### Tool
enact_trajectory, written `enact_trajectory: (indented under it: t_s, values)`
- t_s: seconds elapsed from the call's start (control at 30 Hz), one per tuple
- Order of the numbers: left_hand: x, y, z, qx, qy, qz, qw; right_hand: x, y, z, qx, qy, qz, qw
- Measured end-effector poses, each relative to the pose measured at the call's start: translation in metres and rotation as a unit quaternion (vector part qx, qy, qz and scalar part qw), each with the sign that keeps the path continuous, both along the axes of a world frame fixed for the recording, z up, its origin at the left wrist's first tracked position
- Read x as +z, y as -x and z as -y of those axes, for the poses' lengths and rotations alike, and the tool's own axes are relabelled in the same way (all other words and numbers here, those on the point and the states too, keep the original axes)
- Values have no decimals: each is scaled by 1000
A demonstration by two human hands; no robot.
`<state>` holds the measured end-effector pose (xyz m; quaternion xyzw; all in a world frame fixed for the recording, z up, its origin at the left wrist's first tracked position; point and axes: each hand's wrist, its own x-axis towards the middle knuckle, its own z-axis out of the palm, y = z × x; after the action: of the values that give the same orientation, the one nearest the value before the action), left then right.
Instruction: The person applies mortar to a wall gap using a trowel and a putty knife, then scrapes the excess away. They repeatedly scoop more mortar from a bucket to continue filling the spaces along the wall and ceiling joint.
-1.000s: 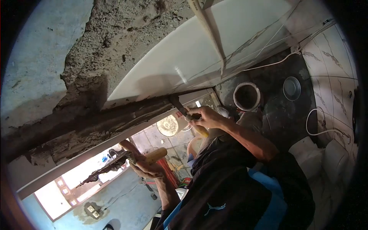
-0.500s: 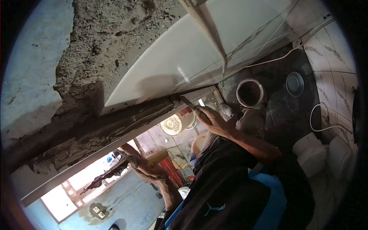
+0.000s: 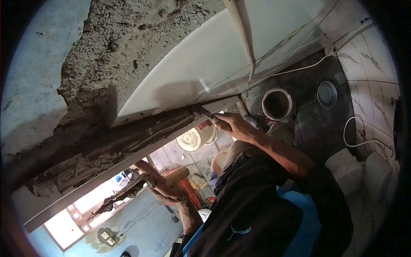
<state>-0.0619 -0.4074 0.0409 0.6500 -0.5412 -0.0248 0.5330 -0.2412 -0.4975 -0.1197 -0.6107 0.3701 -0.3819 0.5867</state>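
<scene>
My right hand point(image 3: 233, 126) is closed around a small metal tool point(image 3: 206, 112), perhaps a trowel or scraper. Its tip touches the wet mortar point(image 3: 145, 132) along the ledge beside the door or window frame. Lower down, my left hand point(image 3: 169, 188) grips the thick wooden handle point(image 3: 176, 175) of a trowel. The trowel's blade point(image 3: 122, 195) is seen nearly edge-on, coated with dark mortar. The glossy white wall tile point(image 3: 180, 90) rises just above the mortar strip, with rough bare plaster point(image 3: 115, 60) at its side.
A pale frame point(image 3: 128, 160) runs below the ledge. A mortar-stained bucket point(image 3: 277, 105) and a metal bowl point(image 3: 327, 94) stand on the dark floor. A white bucket point(image 3: 191, 139) sits beyond the frame. A wooden stick point(image 3: 243, 36) stands out in front of the tile.
My right hand has shifted slightly left and up, with its tool lying closer along the mortar. My left hand and trowel stay almost in place. The view has shifted a little.
</scene>
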Motion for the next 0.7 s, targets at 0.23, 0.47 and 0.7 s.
enact_trajectory:
  t_s: [0.23,0.47,0.7]
  values:
    - [3,18,15,31,53,-14,998,32,48,47,154,5,-132,979]
    - [-27,-29,-25,40,-4,-5,999,23,47,39,33,23,-94,995]
    - [-10,-8,-15,105,-32,3,994,19,39,59,135,7,-125,983]
